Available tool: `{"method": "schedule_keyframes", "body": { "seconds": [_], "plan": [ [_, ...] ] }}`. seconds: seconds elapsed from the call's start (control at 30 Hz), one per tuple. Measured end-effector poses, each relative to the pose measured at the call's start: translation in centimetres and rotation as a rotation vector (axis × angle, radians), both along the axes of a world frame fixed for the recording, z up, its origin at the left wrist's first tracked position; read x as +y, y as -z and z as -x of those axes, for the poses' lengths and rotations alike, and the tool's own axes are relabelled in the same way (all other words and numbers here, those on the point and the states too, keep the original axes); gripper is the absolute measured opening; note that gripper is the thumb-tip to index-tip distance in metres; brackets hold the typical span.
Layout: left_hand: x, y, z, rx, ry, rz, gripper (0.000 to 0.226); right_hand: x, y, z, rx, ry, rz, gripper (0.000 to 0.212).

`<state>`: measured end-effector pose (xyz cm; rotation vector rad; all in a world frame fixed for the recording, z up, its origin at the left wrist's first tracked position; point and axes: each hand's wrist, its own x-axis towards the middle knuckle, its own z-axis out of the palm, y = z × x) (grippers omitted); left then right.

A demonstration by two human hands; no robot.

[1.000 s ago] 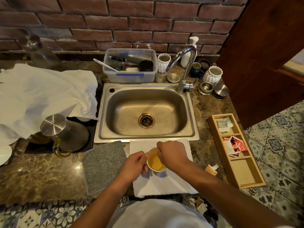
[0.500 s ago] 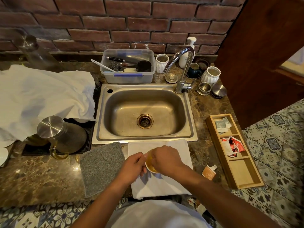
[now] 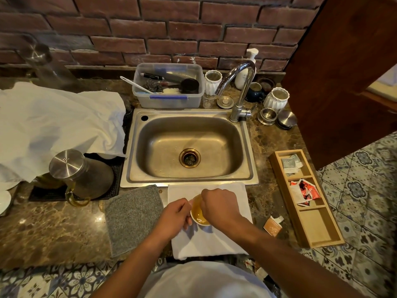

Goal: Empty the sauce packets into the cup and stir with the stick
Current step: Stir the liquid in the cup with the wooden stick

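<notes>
A small white cup of amber liquid stands on a white napkin in front of the sink. My left hand grips the cup's left side. My right hand hovers over the cup's mouth with its fingers pinched shut, as on a thin stick. The stick itself is hidden under the hand. A torn brown sauce packet lies on the counter to the right of the napkin. More red packets and grey packets sit in a wooden tray.
The steel sink and tap lie just behind the napkin. A grey cloth lies to its left, with a lidded glass carafe beyond it. A wooden door overhangs at the right.
My right hand has shifted slightly left over the cup and now covers more of its mouth. My left hand still holds the cup in the same place.
</notes>
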<state>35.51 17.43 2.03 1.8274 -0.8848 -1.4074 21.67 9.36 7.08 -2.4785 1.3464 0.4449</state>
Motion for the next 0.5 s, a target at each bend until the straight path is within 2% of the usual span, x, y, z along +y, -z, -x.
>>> {"method": "schedule_keyframes", "body": {
  "seconds": [0.2,0.37,0.5],
  "plan": [
    [0.1,-0.1,0.0,0.005,-0.001,0.021,0.039,0.3,-0.6,0.1,0.061,0.012,-0.11,0.025],
    [0.2,0.1,0.0,0.018,-0.012,0.018,0.041,-0.3,-1.0,0.6,0.126,-0.011,-0.096,0.04],
    [0.2,-0.2,0.2,0.01,-0.01,0.009,0.041,-0.2,-1.1,0.2,0.085,-0.034,-0.023,0.057]
  ]
}}
